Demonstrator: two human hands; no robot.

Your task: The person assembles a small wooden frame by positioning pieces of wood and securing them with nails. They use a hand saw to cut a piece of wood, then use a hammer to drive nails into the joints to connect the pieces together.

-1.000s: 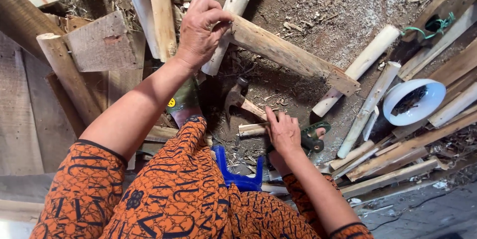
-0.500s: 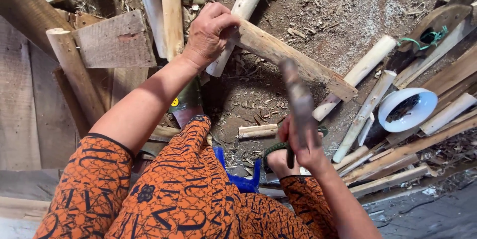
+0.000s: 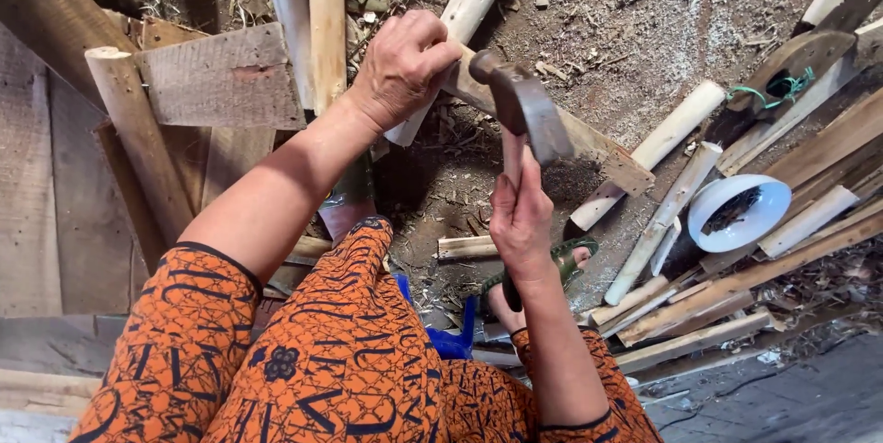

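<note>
A: Item one?
B: Left hand, fingers wrapped tight round the upper end of a flat wooden stick; the stick slants down to the right over bare dirt.

A: Item two?
B: Right hand, fist closed on the handle of a hammer; its dark metal head is raised just above the stick, near the left hand.

A: Margins?
B: Planks crowd the left edge; round poles and a white bowl crowd the right. Open ground lies above the stick.
</note>
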